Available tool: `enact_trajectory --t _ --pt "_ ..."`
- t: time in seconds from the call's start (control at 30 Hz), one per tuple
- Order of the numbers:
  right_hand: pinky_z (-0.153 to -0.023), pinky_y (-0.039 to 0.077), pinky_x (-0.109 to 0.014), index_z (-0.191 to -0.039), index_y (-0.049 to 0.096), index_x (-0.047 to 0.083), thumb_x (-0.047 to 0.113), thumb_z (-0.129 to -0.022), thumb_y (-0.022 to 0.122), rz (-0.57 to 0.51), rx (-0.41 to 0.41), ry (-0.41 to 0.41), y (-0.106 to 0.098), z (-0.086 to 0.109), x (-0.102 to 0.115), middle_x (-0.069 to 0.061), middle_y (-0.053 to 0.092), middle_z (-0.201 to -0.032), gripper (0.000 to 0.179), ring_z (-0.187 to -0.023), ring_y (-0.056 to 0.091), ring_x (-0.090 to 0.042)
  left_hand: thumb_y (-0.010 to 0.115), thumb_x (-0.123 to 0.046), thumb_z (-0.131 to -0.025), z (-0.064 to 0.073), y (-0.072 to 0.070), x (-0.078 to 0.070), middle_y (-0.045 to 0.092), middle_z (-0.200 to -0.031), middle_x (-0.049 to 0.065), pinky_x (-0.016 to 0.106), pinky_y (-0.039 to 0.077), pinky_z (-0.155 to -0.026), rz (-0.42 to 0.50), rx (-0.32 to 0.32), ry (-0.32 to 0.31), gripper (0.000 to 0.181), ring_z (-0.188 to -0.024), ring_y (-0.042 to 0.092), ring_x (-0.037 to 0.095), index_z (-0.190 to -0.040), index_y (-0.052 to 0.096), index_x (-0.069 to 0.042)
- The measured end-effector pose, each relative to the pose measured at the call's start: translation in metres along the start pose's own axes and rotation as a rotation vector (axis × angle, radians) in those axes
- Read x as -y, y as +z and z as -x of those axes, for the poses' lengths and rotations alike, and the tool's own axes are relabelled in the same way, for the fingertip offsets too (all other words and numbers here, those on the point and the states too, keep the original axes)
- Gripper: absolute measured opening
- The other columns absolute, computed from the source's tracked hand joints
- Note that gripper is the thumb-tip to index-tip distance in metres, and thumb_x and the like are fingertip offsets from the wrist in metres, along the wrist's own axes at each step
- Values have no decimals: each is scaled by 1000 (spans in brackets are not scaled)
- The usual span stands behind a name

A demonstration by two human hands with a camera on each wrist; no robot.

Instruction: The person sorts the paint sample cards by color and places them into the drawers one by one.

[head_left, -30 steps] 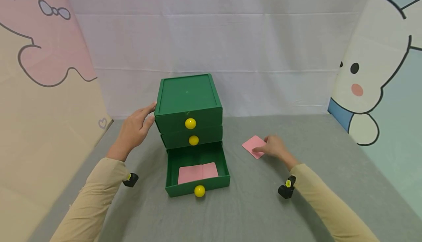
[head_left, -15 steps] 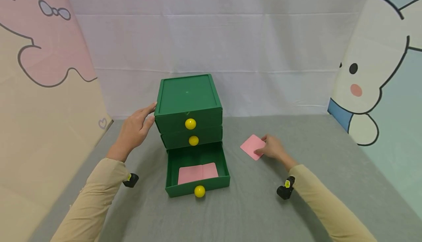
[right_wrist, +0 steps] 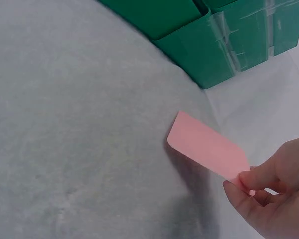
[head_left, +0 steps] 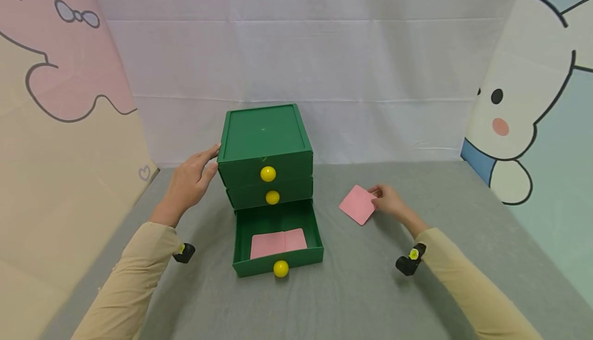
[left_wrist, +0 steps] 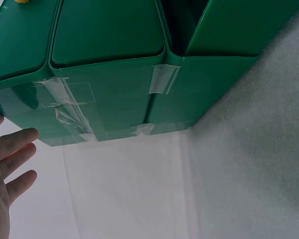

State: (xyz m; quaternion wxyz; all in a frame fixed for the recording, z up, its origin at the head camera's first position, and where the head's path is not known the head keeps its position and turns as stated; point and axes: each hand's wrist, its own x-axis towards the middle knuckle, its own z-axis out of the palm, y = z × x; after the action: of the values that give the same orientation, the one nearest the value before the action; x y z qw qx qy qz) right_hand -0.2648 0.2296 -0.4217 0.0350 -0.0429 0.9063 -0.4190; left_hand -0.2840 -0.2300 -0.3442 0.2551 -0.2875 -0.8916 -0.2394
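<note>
A green cabinet (head_left: 264, 131) of stacked drawers with yellow knobs stands in the middle of the head view. Its bottom drawer (head_left: 319, 247) is pulled out, and flat pink cards (head_left: 273, 243) lie inside. To the right of the cabinet, my right hand (head_left: 393, 203) pinches another pink card (head_left: 358, 204) by one corner between thumb and fingers. That card (right_wrist: 204, 144) is tilted over the cloth in the right wrist view, casting a shadow. My left hand (head_left: 187, 185) reaches to the cabinet's upper left side, fingers (left_wrist: 12, 144) extended right at its edge.
Grey cloth (head_left: 352, 293) covers the table. White fabric (head_left: 296, 56) hangs behind, with printed cartoon panels at left and right. Clear tape strips (left_wrist: 72, 114) run along the cabinet's side.
My right hand has shifted slightly right and away from me, its grip moving from over the card to its corner. The left hand and drawers stay put.
</note>
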Motion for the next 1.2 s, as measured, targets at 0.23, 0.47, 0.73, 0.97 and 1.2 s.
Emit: enact_trajectory --t 0.23,0.47,0.73,0.97,1.2 --pt "-66 52 -42 -114 47 -18 -8 -87 45 -38 36 -64 -13 6 14 -25 53 -91 29 -71 55 -23 39 -26 -98 0 0 0 52 -126 20 55 40 -86 -3 -2 -1 45 -114 46 38 -139 38 -8" --pt "-70 52 -39 -116 49 -14 -6 -90 47 -36 61 -124 -23 11 32 -23 54 -95 28 -77 57 -23 38 -28 -98 -1 0 -1 52 -126 19 55 39 -88 0 -2 -5 46 -115 46 37 -138 40 -5" --pt "-72 52 -40 -117 52 -10 -2 -90 49 -35 126 -141 -15 18 58 -20 56 -98 28 -81 57 -23 37 -29 -99 -1 -1 -1 52 -125 19 55 39 -88 -9 7 -13 46 -115 46 38 -138 39 -4" --pt "-67 52 -30 -115 53 -9 -1 -91 49 -65 181 -173 0 21 80 -18 57 -97 25 -80 57 -22 37 -29 -99 0 -1 -2 52 -125 20 55 39 -88 -13 12 -17 46 -115 46 38 -139 38 -6" --pt "-66 52 -30 -111 56 -7 -1 -91 49 -65 212 -214 13 18 96 -15 58 -93 22 -76 56 -20 37 -30 -99 -1 -1 -2 52 -126 19 54 39 -89 -15 20 -24 46 -115 46 37 -140 37 -8"
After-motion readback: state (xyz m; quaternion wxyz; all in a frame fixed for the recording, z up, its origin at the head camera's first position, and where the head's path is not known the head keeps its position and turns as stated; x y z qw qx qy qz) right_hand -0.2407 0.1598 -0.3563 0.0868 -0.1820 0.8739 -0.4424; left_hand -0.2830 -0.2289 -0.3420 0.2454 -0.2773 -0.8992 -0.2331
